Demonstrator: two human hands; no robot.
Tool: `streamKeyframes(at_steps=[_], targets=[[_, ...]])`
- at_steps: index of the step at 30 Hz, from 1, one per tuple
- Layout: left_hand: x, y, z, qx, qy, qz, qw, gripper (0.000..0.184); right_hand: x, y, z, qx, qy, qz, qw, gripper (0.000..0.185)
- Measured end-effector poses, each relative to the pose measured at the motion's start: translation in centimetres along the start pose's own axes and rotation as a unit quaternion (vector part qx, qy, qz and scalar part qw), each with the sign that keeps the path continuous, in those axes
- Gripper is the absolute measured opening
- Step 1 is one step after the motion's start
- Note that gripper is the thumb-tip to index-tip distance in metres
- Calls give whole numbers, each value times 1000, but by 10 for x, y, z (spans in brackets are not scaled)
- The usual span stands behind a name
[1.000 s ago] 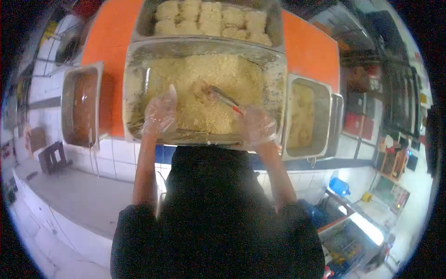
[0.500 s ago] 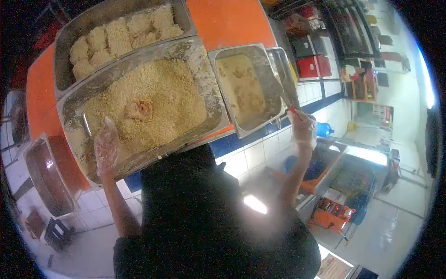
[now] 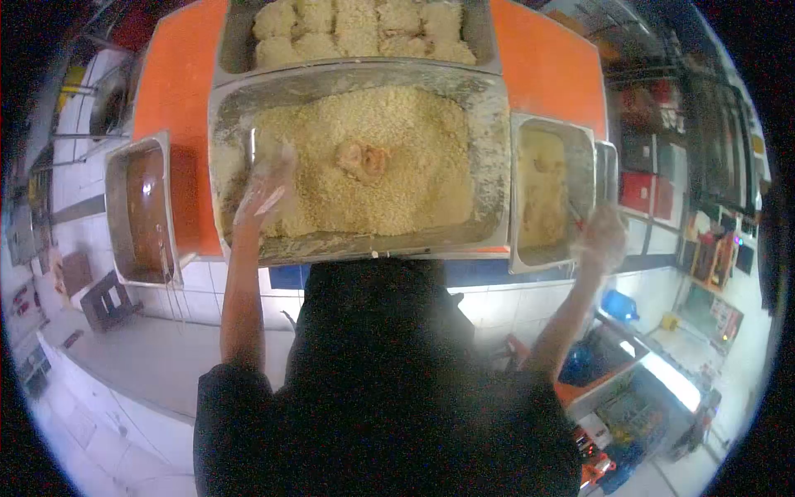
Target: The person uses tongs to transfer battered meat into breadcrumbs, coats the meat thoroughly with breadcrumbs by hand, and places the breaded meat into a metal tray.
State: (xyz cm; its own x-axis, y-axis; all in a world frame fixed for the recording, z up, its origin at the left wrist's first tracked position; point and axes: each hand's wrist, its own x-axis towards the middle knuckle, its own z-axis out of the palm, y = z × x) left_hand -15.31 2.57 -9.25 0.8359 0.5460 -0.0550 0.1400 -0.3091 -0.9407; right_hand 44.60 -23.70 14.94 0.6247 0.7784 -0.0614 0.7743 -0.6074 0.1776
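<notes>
My left hand (image 3: 267, 186), in a clear plastic glove, hovers over the left part of a big metal pan (image 3: 364, 248) of pale crumbs (image 3: 397, 199). Its fingers look stretched out and apart, with nothing in them. To its right, a raw-looking piece of meat (image 3: 364, 159) lies partly sunk in the crumbs. Gloved too and blurred, my right hand (image 3: 604, 236) is closed around a red-handled metal tool (image 3: 579, 222), whose end points at the narrow pan (image 3: 527, 263) of cloudy yellowish liquid (image 3: 542, 178). The tool's exact kind is too smeared to tell.
Behind the big pan, another metal pan (image 3: 236, 41) holds several crumb-coated pieces (image 3: 358, 33). A narrow metal pan (image 3: 141, 207) of brownish look stands at the left. The counter (image 3: 546, 58) is orange. A blue jug-like object (image 3: 619, 305) sits low at the right.
The camera view has turned, so the pans now sit level. My right hand with the tool is lower beside the liquid pan. My left hand stays over the crumbs, shifted slightly inward.
</notes>
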Motion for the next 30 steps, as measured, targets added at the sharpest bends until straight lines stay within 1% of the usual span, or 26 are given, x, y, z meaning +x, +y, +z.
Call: streamKeyframes(at_steps=[1, 2, 3, 4, 5, 6, 7, 8, 9, 11, 12, 13, 15, 16, 17, 18, 19, 20, 21, 22, 24, 25, 26, 27, 28, 30], targets=[[-7, 5, 5, 102, 15, 54, 993, 57, 1, -24, -14, 140, -41, -18, 989, 33], [-12, 11, 10, 203, 32, 108, 973, 55, -4, -60, -2, 220, -52, -93, 970, 33], [-17, 16, 8, 204, 32, 112, 972, 55, -8, -95, 10, 299, -76, -166, 937, 32], [-19, 23, 3, 13, 26, 115, 993, 57, -16, -144, 69, 182, 19, -245, 952, 29], [-20, 23, -8, -84, 20, 115, 990, 58, -17, -185, 67, 132, -25, -307, 942, 31], [-21, 22, -18, -180, 14, 115, 977, 59, -17, -215, 60, 83, -133, -334, 929, 33], [-17, 8, -37, -321, -30, 106, 941, 58, -17, -239, 67, 36, -215, -355, 909, 34], [-6, -12, -56, -453, -71, 89, 884, 57, -16, -258, 72, -14, -290, -378, 879, 36], [2, -33, -78, -577, -112, 72, 806, 56, -21, -264, 85, -7, -308, -385, 870, 37], [15, -56, -101, -779, -180, 32, 600, 55, -28, -266, 118, 38, -318, -386, 865, 38], [13, -41, -106, -780, -185, 32, 597, 55, -31, -267, 138, 60, -317, -387, 864, 38], [13, -15, -107, -826, -114, 21, 551, 51, -33, -270, 159, 90, -309, -386, 865, 39], [25, -2, -113, -863, -40, 9, 503, 48, -35, -278, 194, 170, -300, -355, 869, 39], [32, -5, -123, -833, -66, -28, 548, 45, -36, -282, 205, 215, -309, -322, 868, 40], [39, -9, -133, -800, -96, -62, 588, 43, -36, -287, 180, 266, -404, -196, 853, 41], [55, -56, -145, -808, -185, -52, 557, 45, -34, -287, 166, 267, -407, -195, 851, 41], [72, -104, -158, -803, -276, -42, 526, 48, -36, -286, 155, 346, -321, -235, 850, 43], [89, -152, -171, -786, -363, -32, 499, 52, -34, -284, 141, 386, -277, -248, 844, 44], [81, -136, -159, -845, -337, -109, 400, 52, -32, -282, 128, 422, -232, -263, 836, 45], [74, -120, -147, -891, -298, -179, 293, 51, -14, -280, 111, 451, -233, -195, 839, 46], [75, -98, -128, -923, -206, -317, 66, 50, 18, -283, 90, 480, -232, -126, 836, 47], [80, -92, -121, -920, -202, -325, 85, 50, 34, -286, 86, 225, -104, -216, 944, 48], [90, -87, -111, -917, -195, -333, 104, 51, 49, -291, 79, -53, 38, -284, 957, 49], [100, -83, -100, -914, -188, -339, 123, 51, 60, -302, 64, -52, 39, -283, 957, 49], [112, -79, -90, -910, -179, -347, 141, 51, 71, -318, 44, 40, -118, -208, 970, 48], [135, -65, -72, -905, -168, -356, 160, 51, 74, -330, 33, 133, -271, -127, 945, 47]])
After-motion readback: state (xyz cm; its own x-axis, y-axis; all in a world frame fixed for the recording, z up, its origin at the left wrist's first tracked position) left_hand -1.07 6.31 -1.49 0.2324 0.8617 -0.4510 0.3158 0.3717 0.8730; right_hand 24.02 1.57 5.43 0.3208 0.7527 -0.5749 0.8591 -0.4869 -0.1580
